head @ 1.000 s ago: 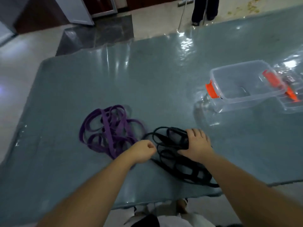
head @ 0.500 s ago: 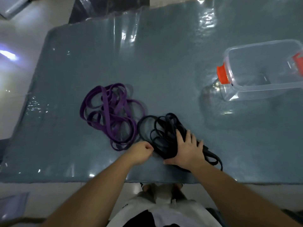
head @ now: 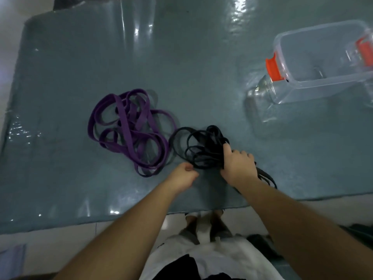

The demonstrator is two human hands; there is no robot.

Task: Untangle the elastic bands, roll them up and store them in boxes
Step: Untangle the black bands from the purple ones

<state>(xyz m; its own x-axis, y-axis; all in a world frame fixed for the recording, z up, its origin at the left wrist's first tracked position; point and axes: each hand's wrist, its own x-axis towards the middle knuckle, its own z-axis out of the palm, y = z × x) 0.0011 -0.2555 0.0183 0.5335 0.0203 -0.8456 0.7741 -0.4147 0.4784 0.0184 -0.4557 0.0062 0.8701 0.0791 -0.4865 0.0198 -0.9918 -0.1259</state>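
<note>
Both forearms are bare down to the left hand (head: 182, 176) and right hand (head: 238, 166), above a white top (head: 220, 257) with a black patch, and what may be grey-strapped sandals (head: 188, 235).

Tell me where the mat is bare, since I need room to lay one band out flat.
Bare mat stretches beyond the purple bands, left of the clear box. Crowded: the near middle, where left hand and right hand work the black bands.
</note>
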